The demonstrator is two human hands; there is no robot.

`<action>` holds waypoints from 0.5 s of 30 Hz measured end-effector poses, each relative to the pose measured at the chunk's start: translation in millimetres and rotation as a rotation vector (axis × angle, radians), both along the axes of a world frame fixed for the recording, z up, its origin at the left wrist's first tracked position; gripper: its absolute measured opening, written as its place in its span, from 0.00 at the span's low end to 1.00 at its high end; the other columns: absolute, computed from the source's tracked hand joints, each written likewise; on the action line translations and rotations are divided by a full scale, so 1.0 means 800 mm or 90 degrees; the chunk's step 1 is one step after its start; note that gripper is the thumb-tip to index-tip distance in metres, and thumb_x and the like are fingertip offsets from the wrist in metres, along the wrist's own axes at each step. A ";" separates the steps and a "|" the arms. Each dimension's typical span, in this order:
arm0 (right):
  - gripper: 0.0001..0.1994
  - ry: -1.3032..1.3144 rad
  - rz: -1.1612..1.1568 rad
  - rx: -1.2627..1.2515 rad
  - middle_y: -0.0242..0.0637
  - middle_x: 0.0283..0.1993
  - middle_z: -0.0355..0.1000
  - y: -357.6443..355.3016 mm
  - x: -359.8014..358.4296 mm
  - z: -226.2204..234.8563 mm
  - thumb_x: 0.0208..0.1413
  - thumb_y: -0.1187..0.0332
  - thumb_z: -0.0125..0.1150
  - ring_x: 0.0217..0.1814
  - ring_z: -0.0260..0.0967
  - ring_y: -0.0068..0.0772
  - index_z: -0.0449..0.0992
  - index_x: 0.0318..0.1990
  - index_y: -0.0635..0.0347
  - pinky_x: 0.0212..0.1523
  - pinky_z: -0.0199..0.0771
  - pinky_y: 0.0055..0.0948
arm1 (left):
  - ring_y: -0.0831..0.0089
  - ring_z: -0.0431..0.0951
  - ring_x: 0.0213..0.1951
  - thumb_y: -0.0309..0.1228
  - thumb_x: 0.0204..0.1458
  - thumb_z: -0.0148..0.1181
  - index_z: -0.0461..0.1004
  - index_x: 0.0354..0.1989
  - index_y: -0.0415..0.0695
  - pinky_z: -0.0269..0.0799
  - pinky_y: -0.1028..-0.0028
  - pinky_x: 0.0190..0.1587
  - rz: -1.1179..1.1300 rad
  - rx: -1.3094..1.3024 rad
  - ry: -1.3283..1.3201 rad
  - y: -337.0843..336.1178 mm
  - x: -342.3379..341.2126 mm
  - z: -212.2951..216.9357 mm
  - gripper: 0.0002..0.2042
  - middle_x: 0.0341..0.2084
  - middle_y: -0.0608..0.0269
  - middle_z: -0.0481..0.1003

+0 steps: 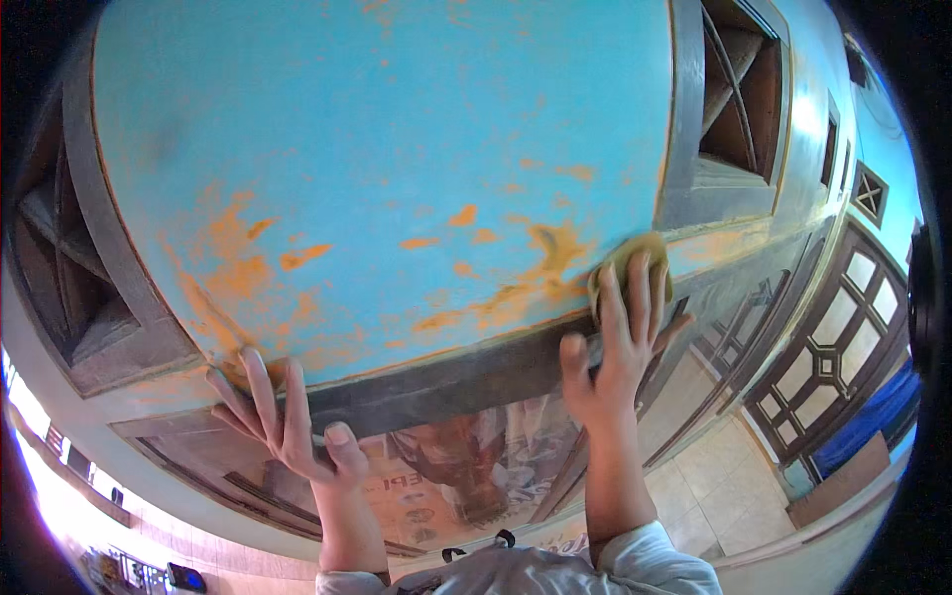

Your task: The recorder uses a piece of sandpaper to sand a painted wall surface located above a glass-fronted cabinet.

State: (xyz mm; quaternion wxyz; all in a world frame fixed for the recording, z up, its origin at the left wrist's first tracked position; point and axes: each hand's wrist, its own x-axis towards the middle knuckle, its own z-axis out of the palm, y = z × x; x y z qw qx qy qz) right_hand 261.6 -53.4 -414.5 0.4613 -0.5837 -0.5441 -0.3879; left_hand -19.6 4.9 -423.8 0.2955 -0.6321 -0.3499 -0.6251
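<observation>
A turquoise wall panel [397, 129] with orange patches showing through its paint fills the upper middle. My right hand [620, 332] presses a yellowish, rounded pad [656, 248] against the panel's lower right edge, its fingers laid over the pad; whether it is a sponge or folded sandpaper I cannot tell. My left hand [283, 412] has its fingers spread, with the tips resting on the panel's lower left corner, and holds nothing. Just under the panel runs a dark wooden frame [446, 394], above a reflective glass pane [426, 476].
Dark wooden vents with crossed bars flank the panel, one at the left [74, 238] and one at the right [739, 94]. A wooden door with panes [828, 347] stands far right, near blue cloth [878, 421]. Pale floor tiles [714, 486] show lower right.
</observation>
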 end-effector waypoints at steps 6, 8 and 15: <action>0.30 -0.072 0.145 -0.036 0.43 0.75 0.58 -0.007 -0.026 -0.010 0.59 0.38 0.53 0.80 0.41 0.62 0.73 0.65 0.40 0.71 0.09 0.74 | 0.34 0.47 0.73 0.53 0.64 0.36 0.79 0.56 0.44 0.24 0.41 0.73 -0.034 -0.001 0.016 -0.006 0.050 0.005 0.31 0.67 0.45 0.65; 0.28 -0.104 0.105 -0.048 0.32 0.76 0.57 -0.006 -0.004 -0.030 0.59 0.39 0.55 0.80 0.43 0.57 0.70 0.67 0.28 0.68 0.04 0.77 | 0.34 0.47 0.73 0.54 0.64 0.36 0.79 0.56 0.45 0.24 0.40 0.73 -0.030 0.004 0.014 -0.005 0.047 0.000 0.31 0.67 0.46 0.65; 0.28 0.081 0.129 0.008 0.37 0.76 0.57 -0.018 0.031 0.025 0.61 0.40 0.53 0.80 0.43 0.61 0.72 0.65 0.36 0.68 0.05 0.77 | 0.33 0.45 0.74 0.55 0.64 0.36 0.80 0.55 0.46 0.23 0.39 0.73 -0.075 0.004 0.013 -0.012 0.087 -0.003 0.31 0.67 0.46 0.65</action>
